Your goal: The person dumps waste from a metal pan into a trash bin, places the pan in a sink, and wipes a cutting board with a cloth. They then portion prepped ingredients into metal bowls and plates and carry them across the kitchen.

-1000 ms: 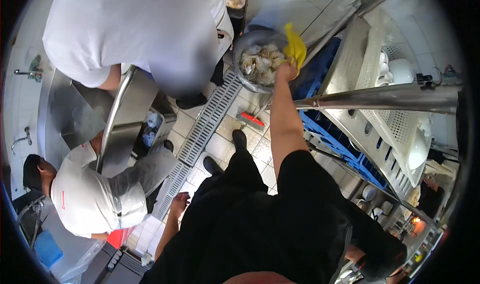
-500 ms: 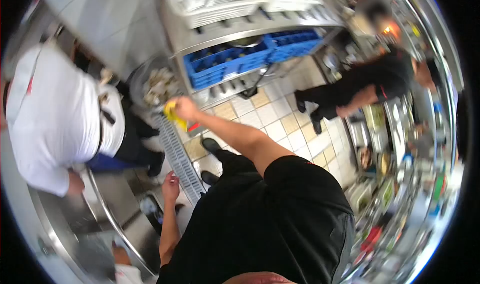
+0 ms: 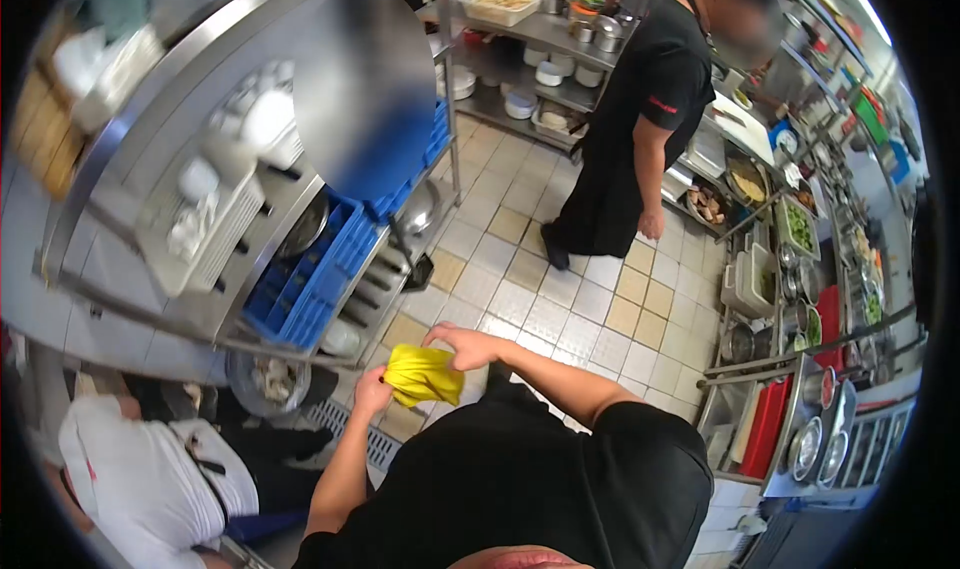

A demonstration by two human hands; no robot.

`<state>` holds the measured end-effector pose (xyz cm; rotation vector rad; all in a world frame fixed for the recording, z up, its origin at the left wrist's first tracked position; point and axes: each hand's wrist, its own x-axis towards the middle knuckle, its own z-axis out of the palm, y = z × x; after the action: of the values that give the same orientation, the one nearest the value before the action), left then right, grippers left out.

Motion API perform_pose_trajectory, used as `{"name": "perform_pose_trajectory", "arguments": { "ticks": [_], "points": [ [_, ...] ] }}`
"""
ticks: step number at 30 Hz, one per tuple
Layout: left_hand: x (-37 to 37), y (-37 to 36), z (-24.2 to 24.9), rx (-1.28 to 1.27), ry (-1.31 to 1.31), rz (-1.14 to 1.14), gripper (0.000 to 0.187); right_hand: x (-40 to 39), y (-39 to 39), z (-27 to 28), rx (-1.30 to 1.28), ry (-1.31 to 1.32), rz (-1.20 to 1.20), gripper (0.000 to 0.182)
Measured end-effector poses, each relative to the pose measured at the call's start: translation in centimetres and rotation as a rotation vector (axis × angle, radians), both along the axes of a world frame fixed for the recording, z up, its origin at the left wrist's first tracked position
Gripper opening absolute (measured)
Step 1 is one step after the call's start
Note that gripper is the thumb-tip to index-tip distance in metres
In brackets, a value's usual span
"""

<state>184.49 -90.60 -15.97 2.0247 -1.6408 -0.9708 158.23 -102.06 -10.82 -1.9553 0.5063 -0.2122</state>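
Hands have met: the left hand (image 3: 372, 389) now joins the right hand (image 3: 462, 346) in clutching the crumpled yellow cloth (image 3: 420, 375) at the chest, away from the grey waste bin (image 3: 268, 379). Beyond stands a black-clad co-worker (image 3: 640, 129).

Tiled floor (image 3: 560, 299) with a drain grate (image 3: 372, 441) set in it. A steel rack (image 3: 250, 259) is stood on it, loaded with blue crates (image 3: 310, 289) and white dish racks (image 3: 210, 224).
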Motion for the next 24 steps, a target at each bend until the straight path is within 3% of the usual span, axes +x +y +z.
{"name": "perform_pose_trajectory", "arguments": {
  "ticks": [1, 5, 8, 9, 11, 13, 14, 15, 16, 17, 20, 21, 22, 23, 24],
  "points": [
    [-2.3, -2.3, 1.0, 0.042, 0.029, -0.024, 0.026, -2.6, -1.2, -0.9, -0.044, 0.022, -0.149, 0.070],
    [-11.8, -11.4, 1.4, 0.012, 0.159, -0.152, 0.029, -9.5, -5.1, -4.7, 0.023, 0.009, -0.284, 0.105],
    [-17.9, -18.9, 1.3, -0.017, 0.368, -0.236, 0.031, -12.9, -8.7, -4.8, 0.089, -0.074, -0.402, 0.100],
    [-19.7, -21.4, 1.8, -0.046, 0.386, -0.275, 0.031, -13.4, -9.7, -7.6, 0.064, -0.108, -0.644, 0.077],
    [-23.3, -26.1, 5.0, -0.102, 0.369, -0.379, 0.034, -16.8, -13.1, -6.6, 0.224, -0.123, -0.744, 0.058],
    [-25.8, -30.5, 4.4, -0.036, 0.425, -0.398, 0.040, -19.9, -16.0, -4.1, 0.256, -0.195, -0.865, 0.032],
    [-26.7, -32.7, 3.6, -0.002, 0.452, -0.407, 0.044, -21.6, -17.4, -4.3, 0.261, -0.133, -0.939, 0.032],
    [-27.4, -35.0, 2.2, 0.045, 0.527, -0.416, 0.056, -23.3, -18.8, -4.9, 0.269, -0.070, -1.013, 0.033],
    [-27.5, -37.1, 0.4, 0.057, 0.411, -0.423, 0.057, -25.1, -20.2, -5.5, 0.275, -0.009, -1.085, 0.033],
    [-27.2, -39.1, -1.9, 0.065, 0.294, -0.430, 0.059, -27.3, -21.4, -8.0, 0.117, 0.146, -1.141, 0.037],
    [-24.2, -44.3, -10.2, 0.222, -0.119, -0.502, 0.060, -33.9, -22.8, -16.0, 0.141, 0.167, -1.368, 0.044],
    [-21.8, -45.3, -15.4, 0.143, -0.285, -0.610, 0.062, -35.9, -22.7, -17.5, 0.166, 0.244, -1.416, 0.046],
    [-17.0, -47.4, -27.6, 0.090, -0.459, -0.953, 0.060, -37.5, -22.2, -16.4, 0.236, 0.386, -1.454, 0.048],
    [-16.6, -48.7, -26.7, 0.507, -0.694, -1.235, 0.057, -39.8, -21.4, -19.5, 0.278, 0.417, -1.480, 0.044],
    [-14.9, -49.2, -26.9, 0.671, -0.599, -1.201, 0.054, -41.4, -20.6, -20.2, 0.347, 0.503, -1.522, 0.038]
  ]
}}
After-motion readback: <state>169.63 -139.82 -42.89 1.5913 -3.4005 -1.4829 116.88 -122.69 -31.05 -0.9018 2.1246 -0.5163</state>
